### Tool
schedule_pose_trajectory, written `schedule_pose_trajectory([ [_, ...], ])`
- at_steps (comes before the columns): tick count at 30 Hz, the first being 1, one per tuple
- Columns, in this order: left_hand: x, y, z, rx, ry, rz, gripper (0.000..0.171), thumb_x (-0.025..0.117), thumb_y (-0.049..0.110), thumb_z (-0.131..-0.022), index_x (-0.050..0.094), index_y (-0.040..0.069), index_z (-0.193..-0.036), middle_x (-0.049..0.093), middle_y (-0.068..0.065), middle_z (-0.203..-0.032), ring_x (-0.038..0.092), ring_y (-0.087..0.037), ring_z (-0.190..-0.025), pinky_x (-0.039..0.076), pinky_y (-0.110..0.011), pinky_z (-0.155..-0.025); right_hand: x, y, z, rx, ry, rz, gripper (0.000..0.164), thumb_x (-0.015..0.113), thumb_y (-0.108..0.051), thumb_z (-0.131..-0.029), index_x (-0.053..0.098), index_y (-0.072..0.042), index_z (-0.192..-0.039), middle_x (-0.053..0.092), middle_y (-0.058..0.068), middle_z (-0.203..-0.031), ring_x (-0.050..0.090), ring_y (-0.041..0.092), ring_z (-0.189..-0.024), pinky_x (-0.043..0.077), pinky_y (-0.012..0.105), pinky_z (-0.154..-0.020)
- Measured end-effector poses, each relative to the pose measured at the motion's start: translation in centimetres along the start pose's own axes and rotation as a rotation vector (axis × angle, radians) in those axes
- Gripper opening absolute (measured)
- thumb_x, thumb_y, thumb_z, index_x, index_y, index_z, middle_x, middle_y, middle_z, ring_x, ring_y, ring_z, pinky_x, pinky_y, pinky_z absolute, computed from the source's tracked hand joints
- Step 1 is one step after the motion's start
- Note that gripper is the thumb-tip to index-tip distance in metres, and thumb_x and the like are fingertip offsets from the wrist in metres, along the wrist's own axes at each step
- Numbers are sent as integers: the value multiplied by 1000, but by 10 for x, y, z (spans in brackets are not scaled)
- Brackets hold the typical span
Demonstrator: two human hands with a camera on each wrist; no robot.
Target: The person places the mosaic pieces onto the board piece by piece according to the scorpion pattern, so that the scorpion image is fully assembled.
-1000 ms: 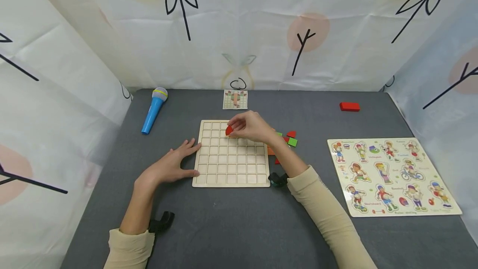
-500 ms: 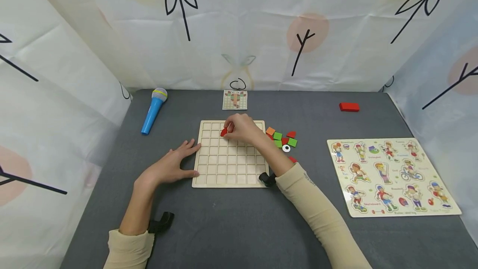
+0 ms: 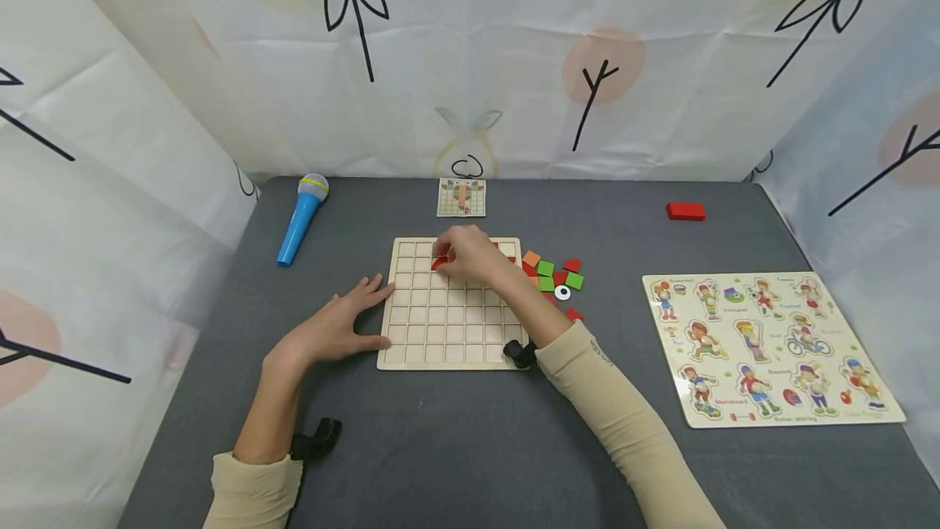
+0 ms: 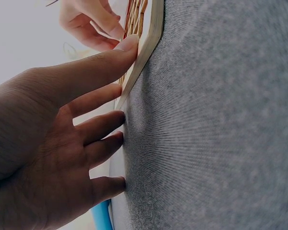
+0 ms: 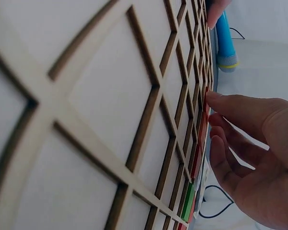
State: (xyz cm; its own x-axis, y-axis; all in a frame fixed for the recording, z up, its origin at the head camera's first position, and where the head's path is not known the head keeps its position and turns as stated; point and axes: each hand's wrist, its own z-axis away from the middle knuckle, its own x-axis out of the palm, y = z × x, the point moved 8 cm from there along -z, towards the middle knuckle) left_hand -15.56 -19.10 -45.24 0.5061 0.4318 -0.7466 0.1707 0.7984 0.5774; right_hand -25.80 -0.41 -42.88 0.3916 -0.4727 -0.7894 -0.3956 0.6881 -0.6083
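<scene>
A wooden grid board (image 3: 420, 333) lies in front of me. My left hand (image 3: 330, 323) rests at its left edge with fingers spread; in the left wrist view the thumb and a finger touch the board's edge (image 4: 151, 40). Over the upper left cells, my right hand (image 3: 473, 255) pinches a small red piece (image 3: 438, 264) with a curved side between thumb and fingers. The right wrist view shows the red piece (image 5: 206, 99) at the grid surface, whether fully seated I cannot tell. Red pieces and a green piece (image 5: 187, 202) sit in cells farther along, partly hidden by the hand in the head view.
Several loose red, green and orange pieces and a white ring (image 3: 562, 292) lie right of the board. Behind it is a small pattern card (image 3: 461, 197). A blue toy microphone (image 3: 299, 223), a red block (image 3: 686, 211) and a picture puzzle board (image 3: 771, 349) lie farther out.
My right hand has moved left and slightly toward me, bringing the red piece down to the upper left cells. More loose pieces show beside the forearm. My left hand has stayed put.
</scene>
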Motion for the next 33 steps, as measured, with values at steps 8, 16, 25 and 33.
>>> schedule_pose_trajectory([
  [8, 0, 0, 2, 0, -1, 3, 92, 84, 37, -96, 37, 12, -170, 20, -24, -180, 14, -50, -169, 12, -82, -128, 1, -1, 1, -23, 6, -21, 16, 78, -4, -96, 83, -4, -111, 81, 12, -111, 73, 26, -100, 61, 38, -91],
  [16, -1, 1, 2, 2, 4, 3, 92, 84, 37, -95, 38, 12, -170, 22, -23, -180, 14, -49, -169, 12, -82, -128, 0, -1, 3, -26, -2, -28, 17, 79, -4, -96, 82, -4, -112, 82, 12, -111, 74, 26, -101, 62, 38, -92],
  [25, 0, 1, 2, 6, 0, 6, 92, 84, 37, -95, 37, 11, -170, 21, -23, -180, 13, -49, -169, 12, -82, -128, -18, 11, 21, -53, 21, -97, 21, 77, -8, -98, 81, -3, -118, 82, 12, -115, 78, 28, -106, 63, 39, -95],
  [33, 1, 0, 1, 5, -8, 14, 93, 84, 38, -96, 36, 12, -171, 19, -23, -181, 12, -49, -169, 11, -81, -129, -41, 36, 55, -3, 28, -183, 24, 79, -8, -97, 79, -1, -120, 82, 14, -119, 76, 29, -108, 64, 43, -98],
])
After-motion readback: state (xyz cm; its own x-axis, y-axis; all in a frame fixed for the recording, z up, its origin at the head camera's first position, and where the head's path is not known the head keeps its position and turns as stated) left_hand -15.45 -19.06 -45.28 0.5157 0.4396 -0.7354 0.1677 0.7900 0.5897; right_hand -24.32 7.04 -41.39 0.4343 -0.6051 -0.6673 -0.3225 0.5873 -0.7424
